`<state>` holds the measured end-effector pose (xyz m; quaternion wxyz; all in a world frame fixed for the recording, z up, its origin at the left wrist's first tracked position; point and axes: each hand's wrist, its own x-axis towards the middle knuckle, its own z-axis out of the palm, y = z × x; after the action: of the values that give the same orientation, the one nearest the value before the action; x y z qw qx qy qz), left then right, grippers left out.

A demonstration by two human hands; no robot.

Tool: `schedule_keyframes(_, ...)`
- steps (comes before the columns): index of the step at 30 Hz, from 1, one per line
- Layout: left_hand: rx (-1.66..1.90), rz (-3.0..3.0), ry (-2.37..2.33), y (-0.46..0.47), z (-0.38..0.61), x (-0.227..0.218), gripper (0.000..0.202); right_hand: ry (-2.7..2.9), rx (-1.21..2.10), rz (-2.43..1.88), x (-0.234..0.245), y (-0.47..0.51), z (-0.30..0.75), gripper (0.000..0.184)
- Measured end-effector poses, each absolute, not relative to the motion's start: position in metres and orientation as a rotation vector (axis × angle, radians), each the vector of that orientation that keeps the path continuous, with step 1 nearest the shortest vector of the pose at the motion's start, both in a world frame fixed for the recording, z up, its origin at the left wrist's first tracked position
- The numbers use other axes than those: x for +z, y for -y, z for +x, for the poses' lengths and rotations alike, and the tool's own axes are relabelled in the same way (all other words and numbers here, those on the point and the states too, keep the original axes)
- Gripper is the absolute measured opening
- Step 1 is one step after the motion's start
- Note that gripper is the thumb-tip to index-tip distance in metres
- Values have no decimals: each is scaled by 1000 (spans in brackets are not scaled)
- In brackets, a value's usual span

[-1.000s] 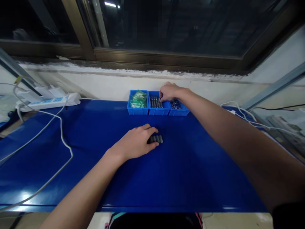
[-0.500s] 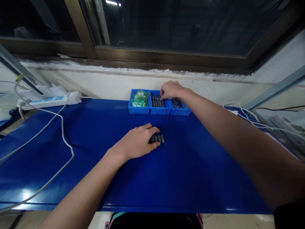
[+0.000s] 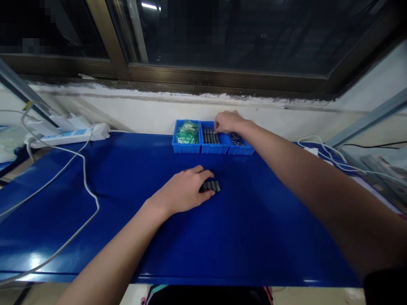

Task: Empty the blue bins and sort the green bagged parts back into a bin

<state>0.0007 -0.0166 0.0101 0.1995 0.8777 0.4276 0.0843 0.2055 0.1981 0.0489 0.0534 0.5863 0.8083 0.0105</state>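
Note:
My left hand (image 3: 184, 189) rests on the blue table (image 3: 95, 203), fingers curled round a short row of dark grey rods (image 3: 211, 186) lying side by side. My right hand (image 3: 228, 122) reaches to the far edge and hovers over the middle blue bin (image 3: 212, 148), fingertips pinched down among the dark rods (image 3: 209, 136) stored in it. Whether a rod is between those fingers is hidden.
A left blue bin (image 3: 187, 148) holds green packets, and a right blue bin (image 3: 241, 150) holds small dark parts. A white power strip (image 3: 74, 134) with a white cable (image 3: 83, 169) lies at the far left. More white wires (image 3: 321, 146) trail at the right. A dark window runs behind.
Both hands stay nearly where they were. The right hand's fingers shift slightly in the middle bin.

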Motion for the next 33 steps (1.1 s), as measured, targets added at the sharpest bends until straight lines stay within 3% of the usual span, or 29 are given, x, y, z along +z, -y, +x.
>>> schedule_keyframes(15, 245, 2442, -1184, 16, 0, 9, 45, -2261, -20, 1966, 57, -178, 193, 45)
schedule_keyframes(33, 251, 2459, -1186, 14, -1, 5, 45, -2330, -54, 2005, 53, -171, 195, 42)
